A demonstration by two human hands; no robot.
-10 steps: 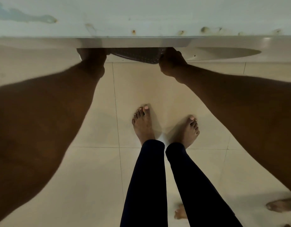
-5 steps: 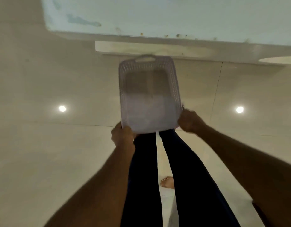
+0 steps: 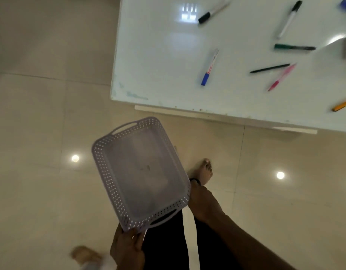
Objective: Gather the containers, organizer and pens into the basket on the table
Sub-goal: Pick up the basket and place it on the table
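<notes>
Head view: both hands (image 3: pixel 127 248) grip the empty basket (image 3: pixel 141 172) above the floor (image 3: pixel 41 191).

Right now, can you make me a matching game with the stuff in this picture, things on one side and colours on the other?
Things:
1. basket
2. marker cap nearest the table's front edge
3. pen beside the thin black pen
4. pen at the right edge

Colours:
A. orange
B. blue
C. pale purple
D. pink

Pairs: 1-C, 2-B, 3-D, 4-A
</notes>
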